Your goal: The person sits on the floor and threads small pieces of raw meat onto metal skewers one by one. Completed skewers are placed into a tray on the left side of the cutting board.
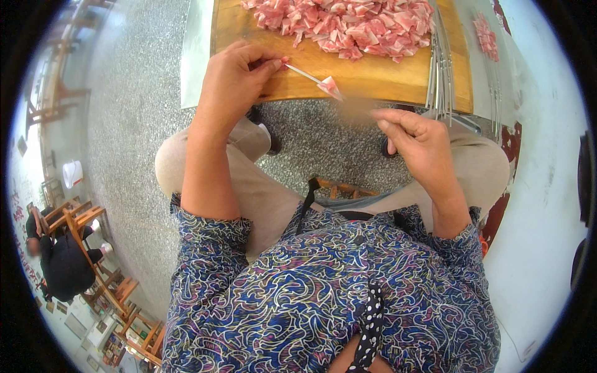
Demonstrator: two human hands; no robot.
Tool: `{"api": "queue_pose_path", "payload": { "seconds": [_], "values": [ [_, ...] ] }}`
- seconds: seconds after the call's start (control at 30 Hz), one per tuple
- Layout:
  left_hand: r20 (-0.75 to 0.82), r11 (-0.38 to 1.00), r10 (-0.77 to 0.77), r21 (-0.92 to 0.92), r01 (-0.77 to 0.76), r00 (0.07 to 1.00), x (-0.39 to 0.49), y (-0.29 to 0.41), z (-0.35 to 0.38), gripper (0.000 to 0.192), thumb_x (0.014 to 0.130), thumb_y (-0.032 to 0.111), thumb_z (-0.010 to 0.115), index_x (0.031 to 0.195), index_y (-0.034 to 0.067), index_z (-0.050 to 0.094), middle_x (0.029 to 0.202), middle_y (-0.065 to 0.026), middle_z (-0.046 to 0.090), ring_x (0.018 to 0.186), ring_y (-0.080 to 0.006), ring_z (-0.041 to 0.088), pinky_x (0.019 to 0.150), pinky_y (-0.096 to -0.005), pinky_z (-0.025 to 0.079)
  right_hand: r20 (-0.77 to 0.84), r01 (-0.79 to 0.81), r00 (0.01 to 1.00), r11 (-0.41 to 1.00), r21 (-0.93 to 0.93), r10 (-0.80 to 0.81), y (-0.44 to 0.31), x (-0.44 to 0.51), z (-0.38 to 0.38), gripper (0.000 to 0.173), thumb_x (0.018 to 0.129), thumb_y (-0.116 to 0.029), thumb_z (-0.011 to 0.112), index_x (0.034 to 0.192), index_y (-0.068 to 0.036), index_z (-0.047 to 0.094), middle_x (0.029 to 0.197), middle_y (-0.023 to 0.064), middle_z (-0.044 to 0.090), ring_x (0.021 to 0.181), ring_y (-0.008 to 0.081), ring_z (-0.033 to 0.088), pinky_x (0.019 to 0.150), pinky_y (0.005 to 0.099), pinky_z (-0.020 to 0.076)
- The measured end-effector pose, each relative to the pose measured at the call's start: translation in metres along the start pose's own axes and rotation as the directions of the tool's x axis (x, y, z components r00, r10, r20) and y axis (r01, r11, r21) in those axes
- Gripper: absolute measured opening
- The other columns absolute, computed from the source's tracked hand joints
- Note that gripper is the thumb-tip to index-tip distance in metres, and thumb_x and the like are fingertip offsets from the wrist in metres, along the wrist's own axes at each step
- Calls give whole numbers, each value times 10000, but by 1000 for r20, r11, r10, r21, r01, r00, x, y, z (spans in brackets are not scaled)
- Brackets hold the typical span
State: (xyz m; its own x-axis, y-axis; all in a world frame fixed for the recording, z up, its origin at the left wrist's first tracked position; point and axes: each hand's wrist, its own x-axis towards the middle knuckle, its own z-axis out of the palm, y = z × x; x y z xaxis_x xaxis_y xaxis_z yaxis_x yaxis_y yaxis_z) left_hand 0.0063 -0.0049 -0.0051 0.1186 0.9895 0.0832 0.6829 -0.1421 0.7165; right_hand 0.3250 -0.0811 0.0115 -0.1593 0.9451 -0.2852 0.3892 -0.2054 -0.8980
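Note:
My left hand (240, 77) is over the left part of a wooden board (303, 86), its thumb and fingers pinching a small piece of raw meat at the tip of a flat metal skewer (303, 73). Another meat piece (329, 87) is threaded lower on that skewer. My right hand (413, 140), beyond the board's near edge, pinches the skewer's other end; a blurred patch hides the part just before its fingertips. A large heap of cut raw meat (345, 28) lies on the board. Bare metal skewers (438, 70) lie along the board's right side.
Right of the board, skewers loaded with meat (487, 39) lie on a pale surface (510, 84) beside a wall. My knees are below the board's near edge. Wooden chairs (79, 217) and a person in dark clothes (67, 263) are at the far left on the speckled floor (130, 140).

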Motion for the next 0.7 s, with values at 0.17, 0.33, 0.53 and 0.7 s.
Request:
{"api": "queue_pose_path", "payload": {
  "seconds": [0.17, 0.33, 0.53, 0.7],
  "values": [
    [35, 999, -12, -50, 14, 999, 0, 1, -6, 154, 990, 85, 784, 1116, 20, 844, 1033, -78, 783, 937, -136, 733, 862, -290, 576, -9, -15, 1000, 1000, -28, 14, -4, 1, 2, 234, 1039, -121, 746, 1252, -88, 837, 797, -26, 715, 644, 44, 613, 598, 233, 500],
    [28, 996, -49, -74, 51, 998, 0, 2, -3, 155, 968, 38, 777, 1106, 15, 843, 1047, -85, 779, 942, -154, 736, 865, -287, 576, -24, 2, 1000, 998, -68, -3, -4, -1, 3, 233, 1031, -125, 752, 1244, -85, 838, 763, -7, 720, 622, 51, 611, 583, 250, 498],
    [33, 999, 36, 25, -37, 999, -1, 4, -4, 171, 951, 24, 780, 1110, 19, 843, 1028, -85, 775, 897, -151, 731, 830, -277, 573, -46, -17, 999, 988, -157, 10, -24, -3, 5, 226, 1032, -129, 746, 1231, -66, 831, 725, 47, 722, 593, 78, 618, 571, 278, 502],
    [7, 995, 87, 38, -88, 996, -4, 4, -2, 172, 945, 26, 783, 1105, 18, 843, 1005, -91, 777, 879, -160, 738, 796, -286, 580, -39, -3, 999, 980, -197, -5, -30, -2, 11, 212, 1033, -129, 734, 1210, -64, 832, 730, 117, 723, 595, 128, 647, 593, 313, 518]
  ]
}}
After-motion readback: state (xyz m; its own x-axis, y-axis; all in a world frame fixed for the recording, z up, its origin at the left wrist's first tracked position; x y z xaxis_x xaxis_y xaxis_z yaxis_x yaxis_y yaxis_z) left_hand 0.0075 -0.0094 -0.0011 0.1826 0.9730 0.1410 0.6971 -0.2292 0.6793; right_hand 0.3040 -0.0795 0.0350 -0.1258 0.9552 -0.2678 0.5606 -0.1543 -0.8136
